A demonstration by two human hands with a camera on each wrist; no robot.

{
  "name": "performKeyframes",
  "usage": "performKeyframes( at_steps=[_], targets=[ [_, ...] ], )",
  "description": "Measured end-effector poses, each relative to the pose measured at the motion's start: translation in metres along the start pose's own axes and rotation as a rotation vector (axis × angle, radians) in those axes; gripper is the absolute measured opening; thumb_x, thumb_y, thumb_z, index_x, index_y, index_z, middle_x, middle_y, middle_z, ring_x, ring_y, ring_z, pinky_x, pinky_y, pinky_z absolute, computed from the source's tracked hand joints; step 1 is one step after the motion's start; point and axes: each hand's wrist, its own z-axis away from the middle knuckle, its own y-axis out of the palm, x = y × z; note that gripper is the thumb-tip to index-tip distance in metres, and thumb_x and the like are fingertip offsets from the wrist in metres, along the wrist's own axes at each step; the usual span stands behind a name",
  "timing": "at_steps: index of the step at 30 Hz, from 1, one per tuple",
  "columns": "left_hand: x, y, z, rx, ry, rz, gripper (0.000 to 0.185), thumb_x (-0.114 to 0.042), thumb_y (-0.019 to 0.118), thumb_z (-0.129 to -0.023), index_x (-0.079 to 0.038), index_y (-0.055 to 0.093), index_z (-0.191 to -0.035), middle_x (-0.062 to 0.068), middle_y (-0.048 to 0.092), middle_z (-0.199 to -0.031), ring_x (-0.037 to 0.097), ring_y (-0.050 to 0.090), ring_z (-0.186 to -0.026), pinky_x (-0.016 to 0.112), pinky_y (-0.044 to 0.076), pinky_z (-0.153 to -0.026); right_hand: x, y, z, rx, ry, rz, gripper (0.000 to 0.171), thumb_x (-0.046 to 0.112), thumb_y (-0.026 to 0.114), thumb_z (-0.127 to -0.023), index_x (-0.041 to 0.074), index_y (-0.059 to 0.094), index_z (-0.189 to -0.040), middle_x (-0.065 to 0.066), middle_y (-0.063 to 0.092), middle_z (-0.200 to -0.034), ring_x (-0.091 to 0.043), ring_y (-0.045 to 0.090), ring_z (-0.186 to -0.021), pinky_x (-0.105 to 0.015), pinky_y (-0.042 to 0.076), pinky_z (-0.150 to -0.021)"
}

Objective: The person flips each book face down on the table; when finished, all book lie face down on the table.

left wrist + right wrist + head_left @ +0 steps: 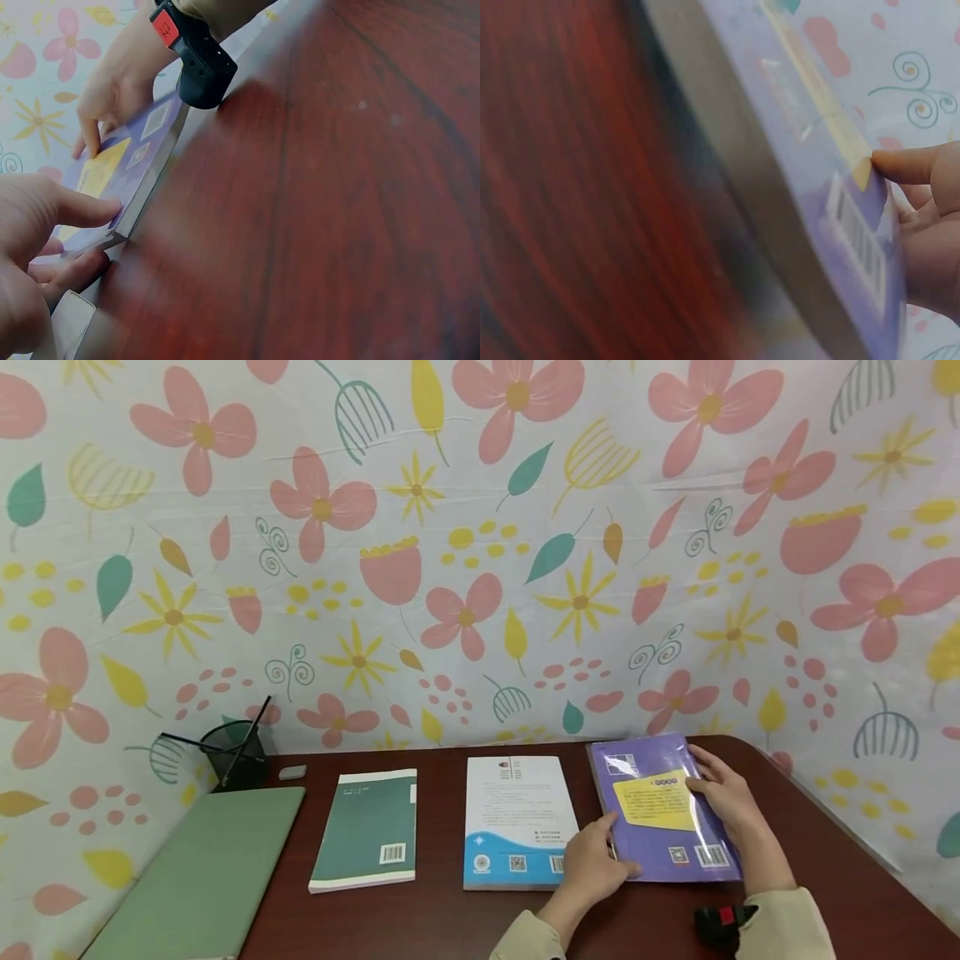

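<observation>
Right now both hands work the purple book (663, 810), which lies flat near the table's (825, 860) back-right corner. Left hand (592, 860) pinches its near-left corner, thumb on cover & fingers curled at the edge, prob. to lift or square it. Right hand (723, 797) rests flat on the cover w/ fingers straight, pinning it down. White-blue book (517, 822) sits just beside, touching the left hand, so little room that side. Green book (367, 831), green folder (202, 877) & pen cup (234, 753) lie well apart toward the left edge.
</observation>
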Motion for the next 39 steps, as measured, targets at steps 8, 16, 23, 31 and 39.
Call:
performKeyframes(
  at_steps=[8, 16, 23, 31, 39],
  targets=[
    [-0.004, 0.004, 0.001, 0.041, 0.024, 0.006, 0.080, -0.024, 0.081, -0.069, -0.010, 0.044, -0.139, -0.005, 0.056, -0.082, 0.001, 0.043, -0.067, 0.016, 0.037, -0.064, -0.022, -0.002, -0.005, -0.028, 0.071, 0.045, 0.064, 0.027, 0.047, -0.096, 0.014, 0.015, -0.150, -0.022, 0.026, -0.151, 0.018, 0.046, -0.078, -0.010, 0.040, -0.071],
    [-0.005, 0.003, 0.002, 0.010, 0.008, -0.023, 0.076, -0.031, 0.083, -0.067, -0.009, 0.051, -0.133, -0.002, 0.056, -0.090, 0.003, 0.041, -0.073, 0.018, 0.039, -0.068, -0.038, 0.004, -0.009, -0.039, 0.097, 0.082, 0.067, 0.036, 0.048, -0.095, 0.010, 0.019, -0.149, -0.021, 0.026, -0.151, 0.020, 0.041, -0.082, -0.006, 0.038, -0.071],
    [-0.002, 0.003, 0.005, -0.011, 0.008, -0.039, 0.075, -0.030, 0.083, -0.066, -0.008, 0.054, -0.131, -0.004, 0.050, -0.084, 0.004, 0.038, -0.068, 0.017, 0.035, -0.062, -0.042, 0.010, -0.009, -0.061, 0.109, 0.118, 0.066, 0.037, 0.051, -0.093, 0.008, 0.026, -0.147, -0.023, 0.032, -0.148, 0.019, 0.040, -0.077, -0.008, 0.038, -0.069],
    [0.000, 0.002, 0.004, -0.027, 0.023, -0.071, 0.074, -0.033, 0.083, -0.066, -0.005, 0.055, -0.129, 0.000, 0.053, -0.095, 0.005, 0.046, -0.076, 0.019, 0.042, -0.069, -0.041, 0.013, -0.010, -0.086, 0.107, 0.116, 0.066, 0.032, 0.054, -0.093, 0.008, 0.026, -0.147, -0.015, 0.032, -0.147, -0.030, 0.041, -0.133, -0.030, 0.042, -0.099],
    [0.008, 0.001, 0.001, -0.052, 0.014, -0.027, 0.074, -0.033, 0.083, -0.066, -0.004, 0.056, -0.128, 0.001, 0.055, -0.102, 0.004, 0.048, -0.079, 0.019, 0.044, -0.072, -0.040, 0.021, -0.016, -0.081, 0.132, 0.030, 0.063, 0.027, 0.052, -0.094, 0.012, 0.024, -0.148, -0.010, 0.031, -0.145, -0.032, 0.028, -0.140, -0.044, 0.028, -0.111]
  ],
)
